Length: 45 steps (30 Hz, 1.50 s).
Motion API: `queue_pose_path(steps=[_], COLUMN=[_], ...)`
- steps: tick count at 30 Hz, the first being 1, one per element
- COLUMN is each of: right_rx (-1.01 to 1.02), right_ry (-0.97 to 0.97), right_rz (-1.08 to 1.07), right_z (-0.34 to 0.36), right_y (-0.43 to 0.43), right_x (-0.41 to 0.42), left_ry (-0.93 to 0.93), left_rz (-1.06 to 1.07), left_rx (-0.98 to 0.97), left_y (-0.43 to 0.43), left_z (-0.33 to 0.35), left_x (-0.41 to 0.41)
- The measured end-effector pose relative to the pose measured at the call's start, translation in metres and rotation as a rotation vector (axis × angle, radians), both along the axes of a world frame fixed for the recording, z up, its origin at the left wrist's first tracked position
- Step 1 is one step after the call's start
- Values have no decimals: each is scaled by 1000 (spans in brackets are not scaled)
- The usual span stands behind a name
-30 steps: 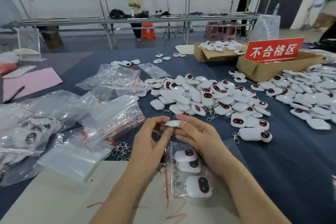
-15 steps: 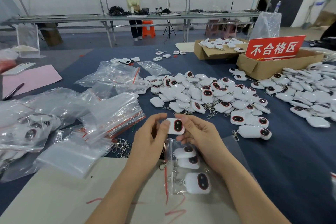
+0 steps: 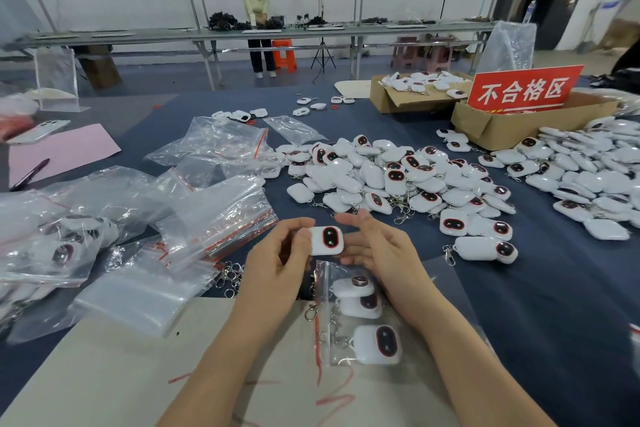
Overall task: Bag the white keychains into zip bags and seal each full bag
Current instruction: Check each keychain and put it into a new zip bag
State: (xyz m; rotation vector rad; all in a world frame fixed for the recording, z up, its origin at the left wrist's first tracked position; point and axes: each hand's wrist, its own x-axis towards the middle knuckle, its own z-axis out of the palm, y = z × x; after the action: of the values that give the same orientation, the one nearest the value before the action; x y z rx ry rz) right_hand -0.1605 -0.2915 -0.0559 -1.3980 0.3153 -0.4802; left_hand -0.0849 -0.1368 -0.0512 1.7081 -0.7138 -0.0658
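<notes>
The dark blue cloth table (image 3: 519,322) is as it was: the heap of white plastic keychains (image 3: 398,177) lies beyond my hands, and the pile of empty clear zip bags (image 3: 214,218) is to my left. Just below my hands, partly on the beige board (image 3: 138,374), lies the clear red-striped zip bag (image 3: 327,340) with 3 keychains inside, its red strip along the left edge. Whether that mouth is open I cannot tell. The change is small. 1 second ago both hands pinched the white rounded keychain with a dark oval face (image 3: 327,240) edge-on, and since then I have turned it face up. Now my left hand (image 3: 277,263) alone grips it, thumb and curled fingers on its left side. My right hand (image 3: 377,250) has loosened its pinch, fingers straightened just beside the right edge. I judge the check done: this would be keychain 4, ready to slide into the bag below
</notes>
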Motion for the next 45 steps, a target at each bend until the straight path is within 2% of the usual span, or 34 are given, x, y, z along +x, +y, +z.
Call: queue_pose_path(steps=[3,6,10,13,21,27,30,39,45], right_rx=[-66,-216,-455,-477,-464,-647,-679,-527,-429], right_ry=[-26,-18,76,125,131,188,208,116,106], right_rz=[-13,-38,-7,-10,14,107,133,160,126], right_z=[5,7,5,3,0,-2,-4,0,2], right_y=[1,3,8,11,8,8,9,4,0], right_x=[-2,-5,-10,-12,-12,-11,-10,-6,-2], left_ry=[11,-20,-121,-123,48,-48,-61,73,110], left_rz=[65,116,40,-45,-185,-90,-178,-307,-262], left_rx=[95,213,318,341,343,435,431,359,299], left_y=[23,51,65,56,44,44,44,33,27], left_z=[-4,-9,-6,-3,-3,-4,-3,3,1], left_x=[4,-3,-22,-27,-25,-22,-26,-29,-37])
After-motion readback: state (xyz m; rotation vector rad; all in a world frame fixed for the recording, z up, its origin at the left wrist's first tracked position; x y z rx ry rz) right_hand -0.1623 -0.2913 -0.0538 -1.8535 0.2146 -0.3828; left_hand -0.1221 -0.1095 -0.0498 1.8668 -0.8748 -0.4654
